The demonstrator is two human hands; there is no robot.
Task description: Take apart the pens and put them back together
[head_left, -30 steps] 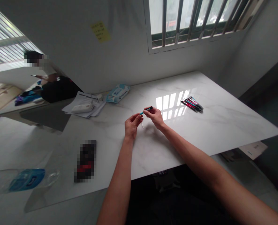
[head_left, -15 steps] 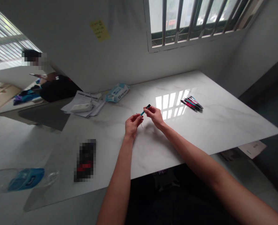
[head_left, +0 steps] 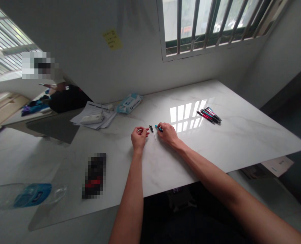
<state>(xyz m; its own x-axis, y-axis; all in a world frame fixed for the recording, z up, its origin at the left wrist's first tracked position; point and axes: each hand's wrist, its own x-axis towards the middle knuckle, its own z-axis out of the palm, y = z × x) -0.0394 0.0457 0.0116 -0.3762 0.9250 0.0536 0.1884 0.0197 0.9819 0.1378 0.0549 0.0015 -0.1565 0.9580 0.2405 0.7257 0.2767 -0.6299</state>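
Both my hands rest low on the white marble table (head_left: 241, 135), near its middle. My right hand (head_left: 168, 133) is closed on a teal pen piece (head_left: 158, 127) whose end sticks out past the fingers. My left hand (head_left: 139, 136) is pinched shut on something small that I cannot make out. Between the two hands a thin white refill (head_left: 154, 136) with a dark tip lies on the table. A bundle of several pink, teal and black pens (head_left: 209, 114) lies to the right, beyond my right hand.
Loose papers with a white device (head_left: 93, 116) and a pack of wipes (head_left: 129, 102) lie at the back left. A water bottle (head_left: 25, 196) and a dark blurred object (head_left: 94, 175) lie at the near left. Another person (head_left: 64, 95) sits far left.
Both hands have dropped from above the table down onto it. The teal pen piece, earlier held up between the hands, is now low in my right hand; the refill lies between them.
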